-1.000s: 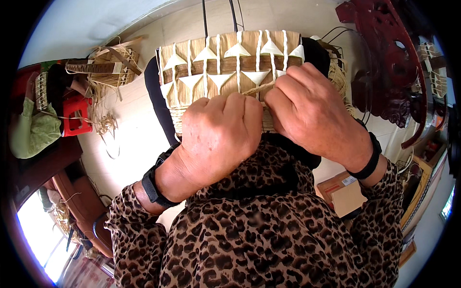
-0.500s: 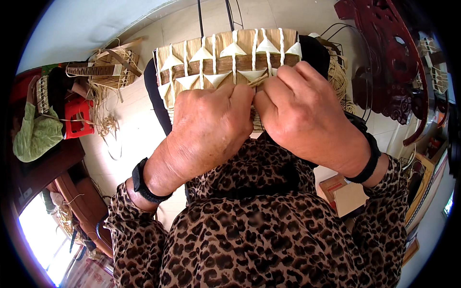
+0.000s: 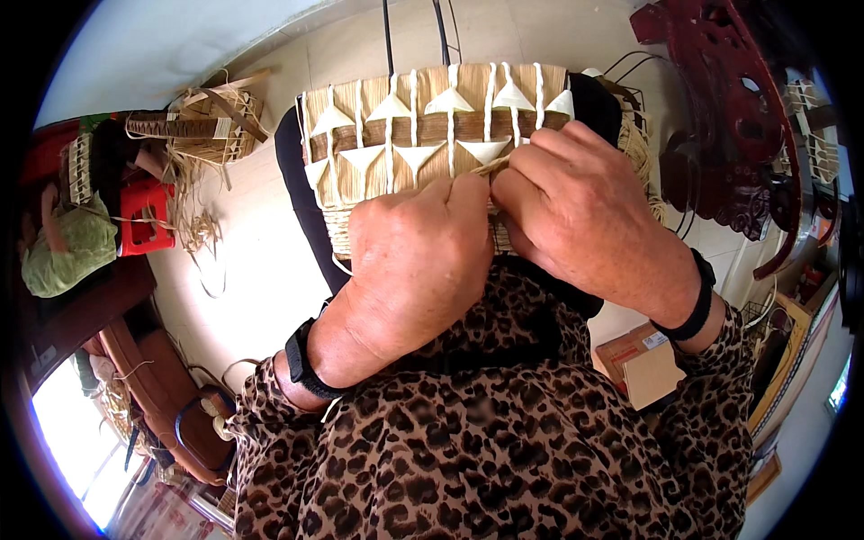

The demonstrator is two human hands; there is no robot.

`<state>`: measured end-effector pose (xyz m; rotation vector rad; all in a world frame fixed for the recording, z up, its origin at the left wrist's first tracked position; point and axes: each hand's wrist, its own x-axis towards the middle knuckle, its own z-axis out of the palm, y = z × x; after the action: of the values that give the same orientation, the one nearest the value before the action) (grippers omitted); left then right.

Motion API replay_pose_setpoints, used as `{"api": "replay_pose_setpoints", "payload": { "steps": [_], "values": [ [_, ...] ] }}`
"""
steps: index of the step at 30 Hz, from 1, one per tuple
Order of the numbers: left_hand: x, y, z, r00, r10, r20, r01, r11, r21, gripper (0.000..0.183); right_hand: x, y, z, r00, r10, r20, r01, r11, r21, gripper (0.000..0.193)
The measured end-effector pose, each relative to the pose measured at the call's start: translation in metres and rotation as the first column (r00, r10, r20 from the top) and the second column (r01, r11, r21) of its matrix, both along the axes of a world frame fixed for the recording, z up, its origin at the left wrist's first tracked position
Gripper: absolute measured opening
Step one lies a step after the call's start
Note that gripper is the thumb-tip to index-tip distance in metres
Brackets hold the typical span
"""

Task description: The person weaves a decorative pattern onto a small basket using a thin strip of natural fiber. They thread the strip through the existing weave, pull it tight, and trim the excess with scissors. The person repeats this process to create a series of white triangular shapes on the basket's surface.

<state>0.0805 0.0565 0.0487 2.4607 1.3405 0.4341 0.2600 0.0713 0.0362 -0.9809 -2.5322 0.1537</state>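
Observation:
A woven straw panel or bag lies across my lap, tan with a brown band, white twisted cords and rows of white triangles. Both hands work close together at its near side. My left hand is closed, its thumb and forefinger pinched near the middle of the weave. Beside it, nearly touching, my right hand is closed as well. A thin straw strand runs between the fingertips of the two hands. The finger pads are turned away from view, so the exact grip is hidden.
At the left, another person in a green garment sits by a red plastic stool with a similar woven piece. Loose straw and a basket lie on the floor. Carved dark red furniture stands at right, a cardboard box below it.
My hands and the woven piece have shifted slightly right and down in view. My left forearm has moved right, baring more of the weave's near left side. Both hands stay closed.

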Motion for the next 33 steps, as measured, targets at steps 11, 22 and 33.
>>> {"api": "replay_pose_setpoints", "payload": {
  "steps": [11, 22, 33],
  "values": [
    [-0.002, 0.007, 0.007, 1.000, -0.011, -0.004, 0.011, 0.989, -0.145, 0.011, -0.006, 0.002, 0.000, 0.948, -0.159, -0.275, 0.151, 0.987, -0.052, 0.025],
    [-0.006, -0.006, -0.002, 0.996, -0.047, 0.069, 0.045, 0.998, 0.031, 0.012, -0.002, -0.007, -0.003, 0.922, -0.209, -0.326, 0.190, 0.978, -0.088, 0.017],
    [-0.015, -0.023, -0.032, 0.986, -0.097, 0.139, 0.041, 0.932, 0.361, 0.020, -0.001, -0.009, -0.002, 0.953, -0.241, -0.182, 0.238, 0.970, -0.037, 0.018]
  ]
}}
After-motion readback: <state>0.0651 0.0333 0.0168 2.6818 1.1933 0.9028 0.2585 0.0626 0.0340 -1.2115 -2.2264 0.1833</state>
